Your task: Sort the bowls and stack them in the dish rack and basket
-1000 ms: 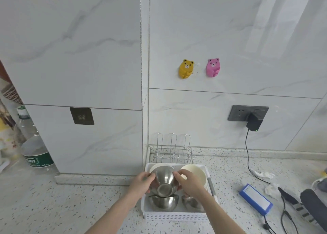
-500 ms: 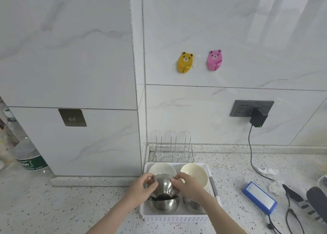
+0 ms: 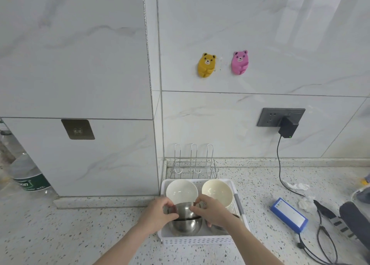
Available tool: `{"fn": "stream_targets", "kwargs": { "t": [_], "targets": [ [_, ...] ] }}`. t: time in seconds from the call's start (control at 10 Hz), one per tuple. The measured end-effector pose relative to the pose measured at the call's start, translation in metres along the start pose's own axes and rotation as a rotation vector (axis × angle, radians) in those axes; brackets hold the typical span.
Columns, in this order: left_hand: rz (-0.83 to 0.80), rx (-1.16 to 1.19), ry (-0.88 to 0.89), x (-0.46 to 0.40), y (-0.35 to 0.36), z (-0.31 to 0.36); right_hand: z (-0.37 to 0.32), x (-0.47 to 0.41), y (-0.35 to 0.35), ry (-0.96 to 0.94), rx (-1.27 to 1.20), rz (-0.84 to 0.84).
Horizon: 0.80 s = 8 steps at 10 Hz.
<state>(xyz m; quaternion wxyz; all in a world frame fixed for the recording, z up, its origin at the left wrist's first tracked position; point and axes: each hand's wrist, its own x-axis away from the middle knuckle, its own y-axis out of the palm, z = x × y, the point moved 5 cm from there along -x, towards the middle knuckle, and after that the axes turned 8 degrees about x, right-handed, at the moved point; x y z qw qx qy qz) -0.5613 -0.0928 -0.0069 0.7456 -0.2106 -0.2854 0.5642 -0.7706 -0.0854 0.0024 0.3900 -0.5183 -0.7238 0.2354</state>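
Both hands now lower the upper shiny steel bowl (image 3: 183,209) into the steel bowl beneath (image 3: 185,225), nearly nested.

Behind the right hand (image 3: 213,211), only a sliver of a steel bowl (image 3: 223,227) visible, shape unclear. Upper steel bowl (image 3: 183,210) partly covered by fingers of both hands; left hand (image 3: 158,214) hiding its left rim. Water bottle (image 3: 26,176) cut off at the left edge, label unreadable. Dark objects (image 3: 354,220) at the far right cropped, unidentifiable. Text on the blue box (image 3: 289,214) too small to read.
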Motion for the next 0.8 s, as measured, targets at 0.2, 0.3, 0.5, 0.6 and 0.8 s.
{"fn": "stream_targets", "kwargs": {
  "t": [0.2, 0.3, 0.5, 0.6, 0.8],
  "targets": [
    [0.040, -0.153, 0.093, 0.012, -0.001, 0.005, -0.001, 0.008, 0.003, -0.016, -0.002, -0.027],
    [0.030, -0.146, 0.103, 0.016, -0.003, 0.004, -0.002, 0.010, 0.002, -0.024, 0.057, -0.065],
    [0.017, -0.184, 0.113, 0.021, -0.006, 0.003, -0.010, 0.016, 0.006, 0.010, 0.247, -0.030],
    [0.035, -0.173, 0.121, 0.027, -0.007, 0.002, -0.015, 0.023, 0.006, 0.036, 0.317, 0.010],
    [0.159, 0.180, -0.050, 0.047, -0.032, -0.021, -0.031, 0.054, -0.027, 0.039, 0.138, 0.223]
  ]
}}
